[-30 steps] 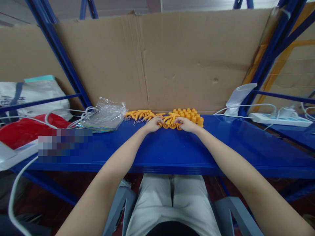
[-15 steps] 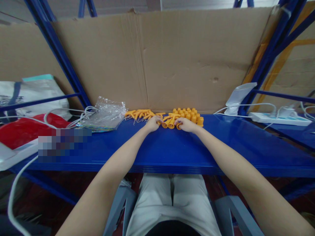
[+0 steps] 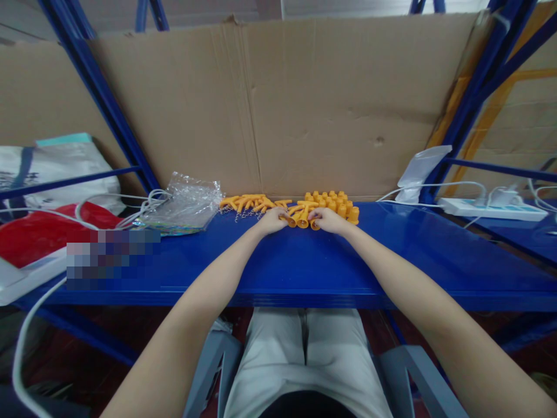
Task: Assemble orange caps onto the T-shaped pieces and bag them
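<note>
Both hands are near the back of the blue table (image 3: 304, 267). My left hand (image 3: 274, 221) has its fingers closed at a yellow plastic piece with a flared, funnel-like end (image 3: 292, 222). Closed fingers of my right hand (image 3: 329, 221) are around another such piece (image 3: 315, 224), which they partly hide. Between the hands lies a similar flared piece (image 3: 303, 219), its wide end toward me. Left of them is a pile of yellow stick-like pieces (image 3: 248, 202) with thin curly metal ends. Behind my right hand stand several yellow knobbed caps (image 3: 333, 200) in rows.
A clear plastic bag (image 3: 185, 206) lies left of the yellow pile. Further left are white cables (image 3: 130, 217), a red item (image 3: 91, 216) and a cloth bag (image 3: 65, 168). A white power strip (image 3: 491, 209) is at right. Cardboard (image 3: 326, 104) walls off the back.
My left hand has shifted slightly right, toward the flared pieces. My right hand stays nearly where it was. The view has moved very slightly.
</note>
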Tool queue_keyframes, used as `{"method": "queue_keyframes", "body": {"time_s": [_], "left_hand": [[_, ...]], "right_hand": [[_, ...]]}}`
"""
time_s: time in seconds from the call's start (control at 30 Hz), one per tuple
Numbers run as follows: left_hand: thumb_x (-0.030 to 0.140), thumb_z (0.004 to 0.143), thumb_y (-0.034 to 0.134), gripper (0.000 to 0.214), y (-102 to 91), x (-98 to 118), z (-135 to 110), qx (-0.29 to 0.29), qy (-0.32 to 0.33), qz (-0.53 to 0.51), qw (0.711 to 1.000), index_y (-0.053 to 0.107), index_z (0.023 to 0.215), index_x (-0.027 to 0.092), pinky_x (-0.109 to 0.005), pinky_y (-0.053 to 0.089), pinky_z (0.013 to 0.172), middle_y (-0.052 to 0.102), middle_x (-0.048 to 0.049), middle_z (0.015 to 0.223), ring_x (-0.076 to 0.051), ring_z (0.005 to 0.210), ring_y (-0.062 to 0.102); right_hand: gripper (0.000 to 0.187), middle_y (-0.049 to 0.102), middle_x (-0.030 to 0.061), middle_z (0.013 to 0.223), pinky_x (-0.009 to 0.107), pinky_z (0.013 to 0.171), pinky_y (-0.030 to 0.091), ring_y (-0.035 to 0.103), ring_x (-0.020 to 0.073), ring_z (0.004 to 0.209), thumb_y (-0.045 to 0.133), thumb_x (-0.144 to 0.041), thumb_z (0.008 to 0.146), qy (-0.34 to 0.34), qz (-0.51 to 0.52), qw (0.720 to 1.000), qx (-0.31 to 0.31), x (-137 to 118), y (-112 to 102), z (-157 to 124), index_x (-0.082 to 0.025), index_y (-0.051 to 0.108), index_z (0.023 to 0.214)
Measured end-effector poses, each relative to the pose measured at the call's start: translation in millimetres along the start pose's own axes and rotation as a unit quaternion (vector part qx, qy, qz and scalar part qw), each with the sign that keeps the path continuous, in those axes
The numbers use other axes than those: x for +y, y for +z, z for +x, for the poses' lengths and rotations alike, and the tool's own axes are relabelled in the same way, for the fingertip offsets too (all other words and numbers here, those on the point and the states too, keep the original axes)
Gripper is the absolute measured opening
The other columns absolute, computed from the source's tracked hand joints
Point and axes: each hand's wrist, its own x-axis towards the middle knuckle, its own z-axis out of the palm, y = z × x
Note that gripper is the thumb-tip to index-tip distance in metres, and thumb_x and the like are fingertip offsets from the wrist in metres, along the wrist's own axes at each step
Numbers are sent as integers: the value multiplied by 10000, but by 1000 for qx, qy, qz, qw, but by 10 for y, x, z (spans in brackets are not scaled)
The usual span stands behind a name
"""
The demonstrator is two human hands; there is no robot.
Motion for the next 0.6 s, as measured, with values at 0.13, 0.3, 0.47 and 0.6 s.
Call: {"method": "queue_keyframes", "body": {"time_s": [0.13,0.3,0.47,0.6], "left_hand": [[182,737,685,274,-15,32,-43,-3,-16,-16,1000,751,1003,180,-375,491,1061,762,-44,1108,-247,1115,678],[193,749,704,380,-35,21,-69,-10,-10,-28,1000,703,1126,154,-369,471,1084,732,-85,1209,-244,1150,665],[256,817,671,398,7,8,-46,-11,-28,-68,997,661,1194,126,-362,539,989,698,-132,1272,-237,1088,695],[282,931,538,372,29,-12,-3,38,-59,-70,995,629,1257,127,-359,525,1012,697,-137,1272,-223,1107,689]], "right_hand": [[355,741,69,950,364,883,560,693,194,891,485,14,663,20,12,1000,9,-20,-2,-7,-149,703,890],[410,726,99,1150,372,977,528,675,233,1075,486,-1,691,28,41,998,22,-35,-43,-28,-162,706,998],[347,729,104,1155,384,976,529,675,221,1092,444,-80,814,41,46,998,24,-16,-111,29,-170,706,1022],[315,738,86,1101,376,944,534,678,204,1062,397,-169,912,55,30,992,111,27,-218,122,-182,689,1030]]}}
